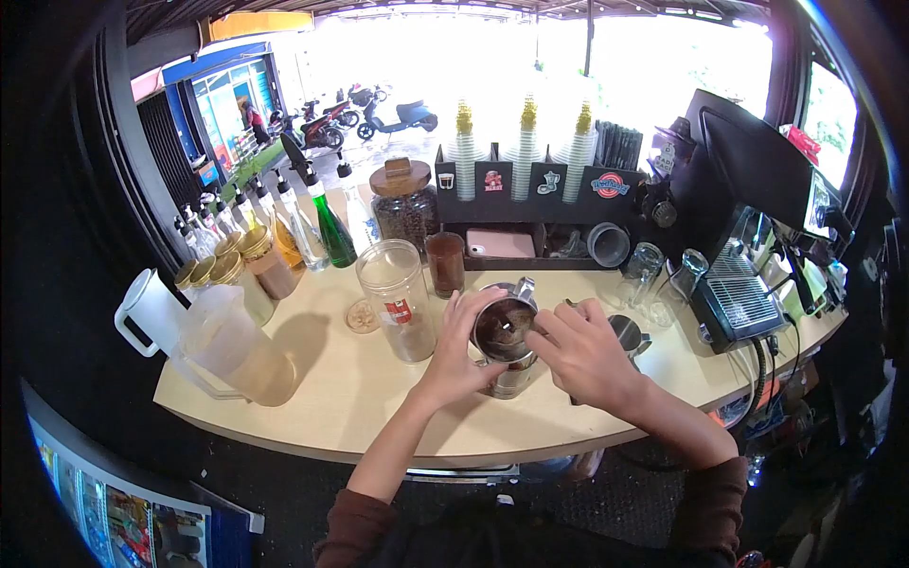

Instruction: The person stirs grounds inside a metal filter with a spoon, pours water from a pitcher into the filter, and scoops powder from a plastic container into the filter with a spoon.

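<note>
Metal pitcher [511, 300] near the surface's [327, 414] front edge, apparently stiff, smooth, liquid-weighted; best gripped by wall or handle [525, 287]. Left hand [453, 358] spreads around it; right hand [589, 358] curls at the rim, any pinched item hidden.

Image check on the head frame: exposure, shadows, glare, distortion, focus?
Head view: daylight outside is blown to white above the blue scooter; wide-angle distortion bows the counter, with dark corners; shadow on the counter beside the frosted jug; small glint inside the metal pitcher; left hand and right hand show no obvious motion blur.
</note>
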